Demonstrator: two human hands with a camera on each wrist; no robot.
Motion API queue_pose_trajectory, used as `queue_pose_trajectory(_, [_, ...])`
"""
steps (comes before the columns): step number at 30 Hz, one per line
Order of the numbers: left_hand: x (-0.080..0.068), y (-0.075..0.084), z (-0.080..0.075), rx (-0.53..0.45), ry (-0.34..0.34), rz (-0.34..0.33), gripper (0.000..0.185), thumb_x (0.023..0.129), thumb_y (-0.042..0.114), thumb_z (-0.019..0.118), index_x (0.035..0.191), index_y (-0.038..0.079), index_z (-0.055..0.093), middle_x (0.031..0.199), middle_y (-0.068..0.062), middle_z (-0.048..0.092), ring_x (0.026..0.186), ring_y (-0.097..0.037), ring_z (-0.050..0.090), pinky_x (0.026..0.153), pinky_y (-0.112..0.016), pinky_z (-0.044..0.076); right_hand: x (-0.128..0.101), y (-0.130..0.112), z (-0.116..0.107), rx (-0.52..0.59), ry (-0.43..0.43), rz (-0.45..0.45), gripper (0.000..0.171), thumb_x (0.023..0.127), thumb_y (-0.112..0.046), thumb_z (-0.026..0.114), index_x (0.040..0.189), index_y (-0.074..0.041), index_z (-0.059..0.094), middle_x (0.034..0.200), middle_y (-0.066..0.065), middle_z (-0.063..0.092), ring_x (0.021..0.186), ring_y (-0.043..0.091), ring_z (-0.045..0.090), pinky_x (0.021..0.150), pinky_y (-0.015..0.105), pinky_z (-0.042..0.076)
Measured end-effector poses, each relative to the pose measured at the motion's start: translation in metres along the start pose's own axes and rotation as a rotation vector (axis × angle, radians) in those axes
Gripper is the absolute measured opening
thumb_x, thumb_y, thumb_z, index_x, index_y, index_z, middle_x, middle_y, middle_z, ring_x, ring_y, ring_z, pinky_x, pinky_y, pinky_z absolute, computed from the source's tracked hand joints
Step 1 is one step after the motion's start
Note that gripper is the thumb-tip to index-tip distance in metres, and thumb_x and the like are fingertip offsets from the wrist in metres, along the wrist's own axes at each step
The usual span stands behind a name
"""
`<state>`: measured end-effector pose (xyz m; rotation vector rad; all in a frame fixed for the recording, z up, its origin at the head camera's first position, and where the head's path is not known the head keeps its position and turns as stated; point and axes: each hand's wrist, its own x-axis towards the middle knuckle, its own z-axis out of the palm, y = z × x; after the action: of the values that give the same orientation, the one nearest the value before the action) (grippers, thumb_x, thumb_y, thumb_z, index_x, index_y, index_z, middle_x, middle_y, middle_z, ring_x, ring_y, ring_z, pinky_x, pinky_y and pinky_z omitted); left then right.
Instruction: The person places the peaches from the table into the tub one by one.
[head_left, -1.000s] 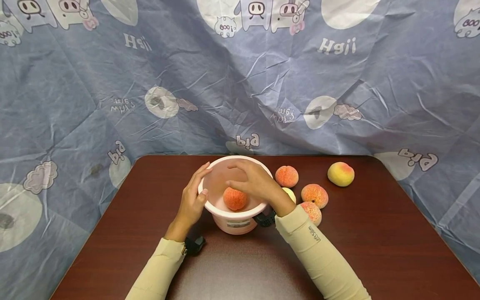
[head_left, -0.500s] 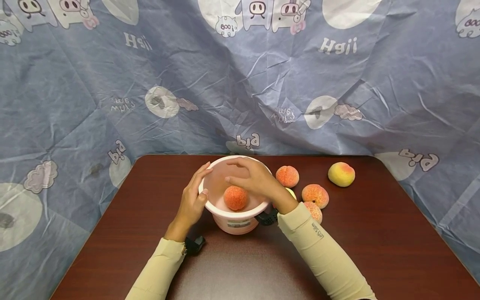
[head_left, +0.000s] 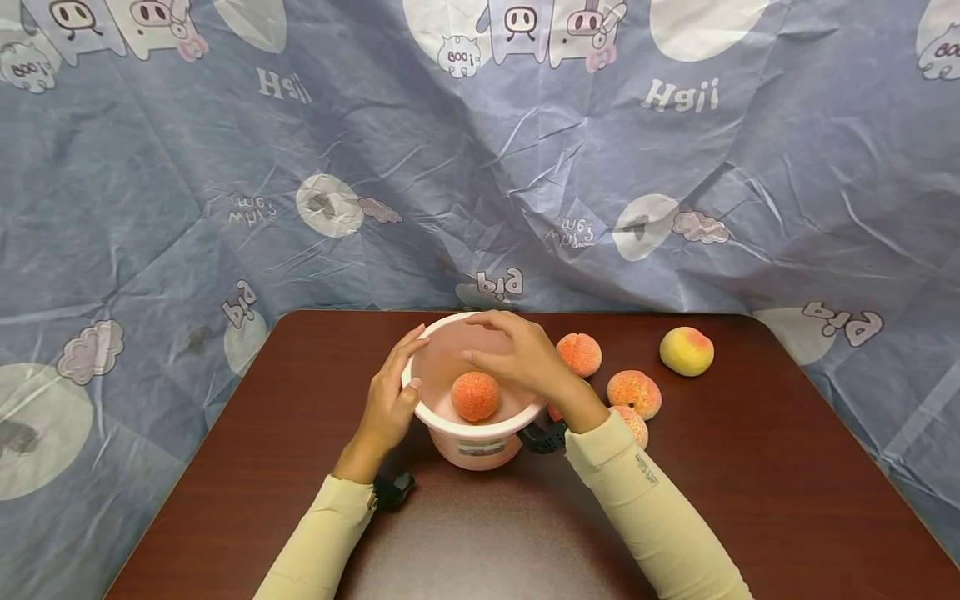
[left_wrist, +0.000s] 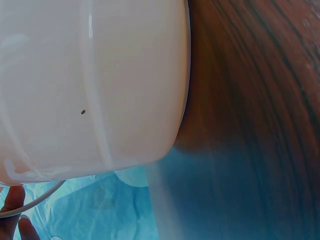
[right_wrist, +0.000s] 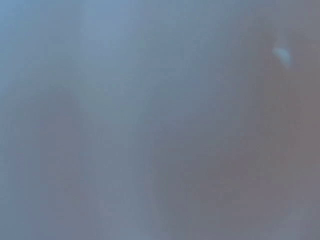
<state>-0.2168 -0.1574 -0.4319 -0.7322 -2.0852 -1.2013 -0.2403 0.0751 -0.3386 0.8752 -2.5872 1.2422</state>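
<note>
In the head view, a pale pink bucket (head_left: 480,431) stands on the table with one orange-red peach (head_left: 476,397) lying inside. My left hand (head_left: 390,392) holds the bucket's left side, its fingertips and thumb over the rim. My right hand (head_left: 521,358) is over the right part of the bucket's mouth, fingers loosely bent with nothing between them. In the left wrist view, the bucket's smooth wall (left_wrist: 135,85) fills much of the picture, and fingers (left_wrist: 15,197) show near a thin curved handle (left_wrist: 45,197). The right wrist view is a close blur.
To the right of the bucket lie several peaches: one behind the right wrist (head_left: 579,355), an orange one (head_left: 634,393), a speckled one (head_left: 633,427) beside the sleeve, and a yellow one (head_left: 687,351) farther off. Another is mostly hidden by the right wrist. A patterned cloth (head_left: 420,183) hangs behind the table.
My right hand has shifted slightly to the right over the bucket, and its wrist now covers the yellow fruit seen beside it before. The left hand, bucket and inner peach stay put.
</note>
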Motion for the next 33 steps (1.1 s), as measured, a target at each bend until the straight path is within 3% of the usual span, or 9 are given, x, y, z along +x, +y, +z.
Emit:
queue_pose_trajectory(7, [-0.001, 0.0, 0.001, -0.016, 0.014, 0.002, 0.068, 0.095, 0.056, 0.034, 0.136, 0.004, 0.051, 0.148, -0.005, 0.042, 0.134, -0.026, 0.042, 0.108, -0.04, 0.034, -0.007, 0.003, -0.008, 0.028, 0.041, -0.013, 0.048, 0.08, -0.03, 0.078, 0.123, -0.016, 0.064, 0.12, 0.001, 0.065, 0.108, 0.022, 0.059, 0.094, 0.043, 0.045])
queue_pose_trajectory(13, [0.0, 0.0, 0.0, -0.02, 0.02, 0.009, 0.071, 0.095, 0.059, 0.033, 0.135, 0.003, 0.051, 0.147, -0.007, 0.043, 0.134, -0.027, 0.043, 0.108, -0.038, 0.034, -0.015, 0.006, -0.014, 0.061, 0.059, -0.021, 0.047, 0.08, -0.025, 0.078, 0.123, -0.013, 0.064, 0.118, -0.003, 0.064, 0.108, 0.016, 0.059, 0.096, 0.041, 0.044])
queue_pose_trajectory(19, [0.0, 0.0, 0.0, -0.015, 0.018, 0.0, 0.072, 0.094, 0.061, 0.032, 0.136, 0.005, 0.051, 0.147, -0.008, 0.044, 0.134, -0.025, 0.042, 0.108, -0.037, 0.034, -0.022, 0.005, -0.02, 0.132, 0.075, -0.021, 0.046, 0.08, -0.023, 0.079, 0.123, -0.014, 0.064, 0.119, 0.0, 0.064, 0.112, 0.027, 0.058, 0.097, 0.046, 0.043])
queue_pose_trajectory(26, [-0.001, -0.001, 0.002, -0.021, 0.022, -0.006, 0.061, 0.094, 0.047, 0.037, 0.136, 0.005, 0.051, 0.147, -0.007, 0.043, 0.134, -0.025, 0.042, 0.108, -0.039, 0.034, -0.032, 0.008, -0.027, 0.142, 0.084, -0.033, 0.047, 0.082, -0.024, 0.077, 0.125, -0.013, 0.063, 0.124, 0.003, 0.062, 0.118, 0.027, 0.056, 0.101, 0.045, 0.041])
queue_pose_trajectory(33, [0.0, 0.0, 0.002, -0.021, 0.022, -0.008, 0.059, 0.093, 0.043, 0.038, 0.136, 0.006, 0.051, 0.148, -0.003, 0.043, 0.135, -0.025, 0.041, 0.108, -0.04, 0.034, -0.041, 0.01, -0.034, 0.087, 0.103, -0.016, 0.047, 0.081, -0.029, 0.077, 0.125, -0.017, 0.063, 0.123, -0.002, 0.062, 0.116, 0.024, 0.057, 0.097, 0.046, 0.045])
